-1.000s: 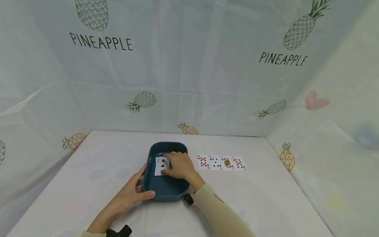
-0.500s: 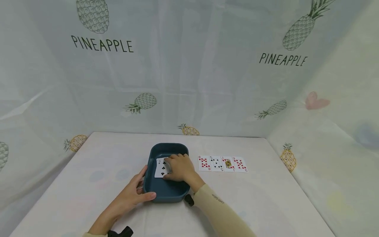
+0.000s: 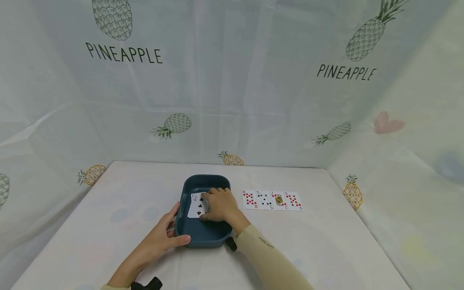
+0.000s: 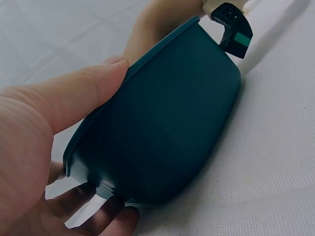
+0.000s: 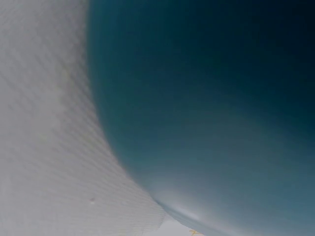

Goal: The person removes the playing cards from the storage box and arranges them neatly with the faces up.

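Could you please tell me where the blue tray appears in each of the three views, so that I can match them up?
Head: the tray sits at lower centre on the table, left of the card row.
Left wrist: the tray's outer wall fills the middle, gripped by the left hand.
Right wrist: its blue wall fills the right side, very close.
Shared landmark: the white tablecloth beneath the tray.

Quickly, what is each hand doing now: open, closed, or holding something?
Left hand: holds the rim of the blue tray.
Right hand: fingers pinch the clubs card.
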Tool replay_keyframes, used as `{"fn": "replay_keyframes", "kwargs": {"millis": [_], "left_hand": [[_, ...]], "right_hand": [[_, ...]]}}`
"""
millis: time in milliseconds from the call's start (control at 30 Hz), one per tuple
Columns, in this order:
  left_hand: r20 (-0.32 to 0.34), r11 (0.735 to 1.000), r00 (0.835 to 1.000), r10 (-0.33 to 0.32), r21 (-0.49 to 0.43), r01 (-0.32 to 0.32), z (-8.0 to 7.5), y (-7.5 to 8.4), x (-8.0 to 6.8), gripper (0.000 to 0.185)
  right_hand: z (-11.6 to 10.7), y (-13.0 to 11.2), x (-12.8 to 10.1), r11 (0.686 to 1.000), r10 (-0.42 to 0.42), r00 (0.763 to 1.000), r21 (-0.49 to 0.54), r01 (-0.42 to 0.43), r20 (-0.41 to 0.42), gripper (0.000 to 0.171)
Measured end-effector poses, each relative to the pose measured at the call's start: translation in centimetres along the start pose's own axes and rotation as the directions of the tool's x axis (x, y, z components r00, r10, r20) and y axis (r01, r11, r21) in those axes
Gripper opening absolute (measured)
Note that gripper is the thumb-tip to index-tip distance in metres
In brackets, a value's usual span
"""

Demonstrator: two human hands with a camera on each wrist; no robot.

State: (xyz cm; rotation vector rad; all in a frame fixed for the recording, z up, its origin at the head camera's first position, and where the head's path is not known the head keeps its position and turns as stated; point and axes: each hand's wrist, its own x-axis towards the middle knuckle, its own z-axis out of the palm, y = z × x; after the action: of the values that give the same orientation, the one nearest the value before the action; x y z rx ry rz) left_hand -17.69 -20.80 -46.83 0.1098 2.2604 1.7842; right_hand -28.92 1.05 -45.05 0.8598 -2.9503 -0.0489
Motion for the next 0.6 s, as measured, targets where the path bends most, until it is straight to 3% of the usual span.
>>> {"fn": "replay_keyframes", "kwargs": {"millis": [600], "left_hand": [[-0.013,1.0,1.0,-0.007,0.015,0.007,0.01,-0.03,-0.08,0.112]], "right_hand": [[-0.55,0.09,-0.6,0.997,-0.023,0.997,0.071,0.028,-0.068,0.084]]}}
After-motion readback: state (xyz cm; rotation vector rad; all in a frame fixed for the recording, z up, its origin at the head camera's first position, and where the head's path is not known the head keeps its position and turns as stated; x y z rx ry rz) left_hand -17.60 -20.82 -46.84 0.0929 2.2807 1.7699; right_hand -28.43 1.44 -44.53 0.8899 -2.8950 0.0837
